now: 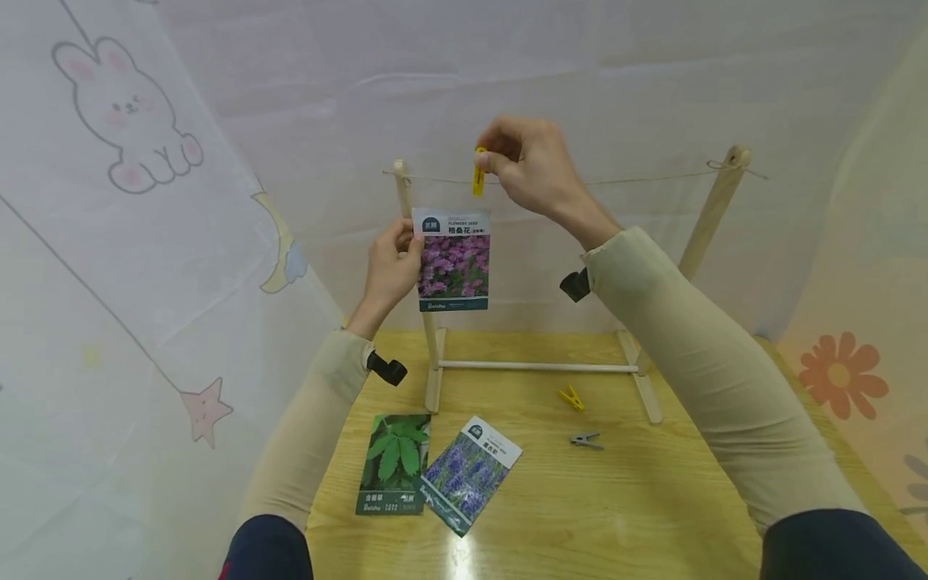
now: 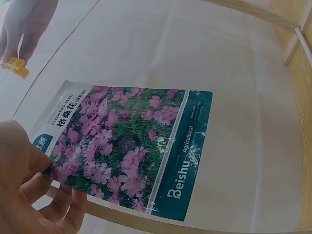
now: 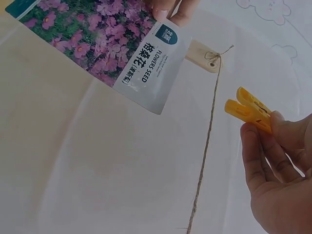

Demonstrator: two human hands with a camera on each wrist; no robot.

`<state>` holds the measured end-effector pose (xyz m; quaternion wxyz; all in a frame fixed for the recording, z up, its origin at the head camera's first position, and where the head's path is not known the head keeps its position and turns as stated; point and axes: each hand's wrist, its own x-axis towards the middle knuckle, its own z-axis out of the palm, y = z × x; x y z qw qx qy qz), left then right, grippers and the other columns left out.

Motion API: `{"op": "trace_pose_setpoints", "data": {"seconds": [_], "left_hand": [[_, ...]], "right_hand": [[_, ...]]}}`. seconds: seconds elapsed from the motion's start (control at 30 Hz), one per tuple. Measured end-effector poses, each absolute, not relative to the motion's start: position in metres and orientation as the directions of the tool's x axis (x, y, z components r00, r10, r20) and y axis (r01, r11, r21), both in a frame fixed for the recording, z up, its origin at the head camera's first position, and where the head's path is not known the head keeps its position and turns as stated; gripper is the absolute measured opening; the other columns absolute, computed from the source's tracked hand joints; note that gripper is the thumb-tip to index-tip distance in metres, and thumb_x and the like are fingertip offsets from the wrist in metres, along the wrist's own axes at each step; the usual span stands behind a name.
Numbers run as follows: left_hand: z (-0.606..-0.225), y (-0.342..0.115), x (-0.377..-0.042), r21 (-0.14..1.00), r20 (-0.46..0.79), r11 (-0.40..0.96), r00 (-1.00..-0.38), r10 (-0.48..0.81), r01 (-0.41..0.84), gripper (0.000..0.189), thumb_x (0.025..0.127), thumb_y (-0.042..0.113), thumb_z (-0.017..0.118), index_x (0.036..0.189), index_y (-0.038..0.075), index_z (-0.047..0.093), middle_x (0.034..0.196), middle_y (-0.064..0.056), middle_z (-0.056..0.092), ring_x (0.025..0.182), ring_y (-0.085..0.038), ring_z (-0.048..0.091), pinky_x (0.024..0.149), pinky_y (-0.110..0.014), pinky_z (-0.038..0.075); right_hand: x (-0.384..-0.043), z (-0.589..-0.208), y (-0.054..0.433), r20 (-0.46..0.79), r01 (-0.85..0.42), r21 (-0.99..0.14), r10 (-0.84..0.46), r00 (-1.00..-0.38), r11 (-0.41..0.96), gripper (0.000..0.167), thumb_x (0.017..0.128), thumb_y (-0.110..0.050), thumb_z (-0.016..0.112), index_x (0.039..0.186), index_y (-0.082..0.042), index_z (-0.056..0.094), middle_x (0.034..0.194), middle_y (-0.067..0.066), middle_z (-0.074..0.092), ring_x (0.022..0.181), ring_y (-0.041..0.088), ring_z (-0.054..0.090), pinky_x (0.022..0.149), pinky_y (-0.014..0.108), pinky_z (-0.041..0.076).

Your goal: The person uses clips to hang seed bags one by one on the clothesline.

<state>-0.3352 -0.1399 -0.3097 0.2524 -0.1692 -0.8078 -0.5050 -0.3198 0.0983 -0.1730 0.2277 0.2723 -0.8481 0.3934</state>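
Observation:
My left hand (image 1: 395, 262) pinches the left edge of a seed packet (image 1: 455, 270) with pink flowers on it. The packet hangs upright just below a string (image 1: 638, 179) tied between two wooden posts. In the left wrist view, thumb and fingers grip the packet (image 2: 117, 151) near its white top. Above the packet, my right hand (image 1: 532, 165) pinches a yellow clothespin (image 1: 478, 173) between thumb and fingers. In the right wrist view the clothespin (image 3: 248, 109) points toward the string (image 3: 209, 126), apart from both string and packet.
On the wooden table lie a seed packet with green leaves (image 1: 395, 459) and one with purple flowers (image 1: 471, 475), edges meeting. To their right are another yellow clothespin (image 1: 571, 398) and a grey clothespin (image 1: 586, 441). The wooden frame's white crossbar (image 1: 536, 366) runs behind them.

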Motion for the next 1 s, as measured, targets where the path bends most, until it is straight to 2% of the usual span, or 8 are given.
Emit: {"op": "trace_pose_setpoints", "data": {"seconds": [0.27, 0.6, 0.73, 0.9, 1.0], "left_hand": [[-0.305, -0.138, -0.338, 0.726, 0.580, 0.438, -0.814, 0.024, 0.531, 0.021, 0.107, 0.005, 0.057, 0.121, -0.004, 0.069, 0.109, -0.022, 0.079, 0.090, -0.031, 0.073, 0.083, -0.040, 0.056], [-0.305, -0.138, -0.339, 0.731, 0.575, 0.432, -0.817, 0.026, 0.528, 0.019, 0.107, 0.004, 0.058, 0.120, -0.005, 0.069, 0.108, -0.024, 0.078, 0.093, -0.033, 0.074, 0.084, -0.043, 0.059], [-0.305, -0.136, -0.339, 0.739, 0.562, 0.431, -0.827, 0.032, 0.518, 0.019, 0.107, 0.005, 0.059, 0.120, -0.005, 0.068, 0.110, -0.023, 0.078, 0.095, -0.031, 0.074, 0.086, -0.040, 0.060], [-0.305, -0.136, -0.341, 0.731, 0.566, 0.438, -0.823, 0.038, 0.523, 0.018, 0.107, 0.005, 0.058, 0.119, -0.004, 0.069, 0.107, -0.023, 0.079, 0.087, -0.028, 0.073, 0.076, -0.028, 0.058], [-0.306, -0.135, -0.342, 0.728, 0.570, 0.440, -0.821, 0.038, 0.526, 0.018, 0.107, 0.005, 0.058, 0.118, -0.004, 0.069, 0.105, -0.022, 0.079, 0.083, -0.028, 0.072, 0.073, -0.025, 0.056]], "right_hand": [[-0.321, -0.169, 0.094, 0.613, -0.648, -0.545, -0.276, -0.741, 0.531, 0.016, 0.106, -0.011, 0.067, 0.115, 0.000, 0.075, 0.107, 0.013, 0.076, 0.084, 0.016, 0.065, 0.077, 0.026, 0.048], [-0.330, -0.170, 0.094, 0.612, -0.642, -0.552, -0.264, -0.745, 0.531, 0.017, 0.106, -0.011, 0.068, 0.117, 0.001, 0.074, 0.110, 0.014, 0.077, 0.091, 0.026, 0.069, 0.080, 0.025, 0.050], [-0.333, -0.171, 0.095, 0.607, -0.632, -0.553, -0.257, -0.752, 0.543, 0.018, 0.106, -0.011, 0.068, 0.117, 0.000, 0.074, 0.111, 0.013, 0.076, 0.091, 0.021, 0.069, 0.083, 0.026, 0.051], [-0.335, -0.172, 0.096, 0.606, -0.628, -0.551, -0.254, -0.754, 0.550, 0.018, 0.106, -0.012, 0.069, 0.117, -0.001, 0.075, 0.110, 0.013, 0.076, 0.087, 0.017, 0.065, 0.080, 0.026, 0.050], [-0.337, -0.173, 0.095, 0.599, -0.621, -0.550, -0.255, -0.759, 0.558, 0.018, 0.106, -0.013, 0.068, 0.119, -0.002, 0.074, 0.110, 0.012, 0.076, 0.087, 0.016, 0.065, 0.080, 0.025, 0.050]]}}
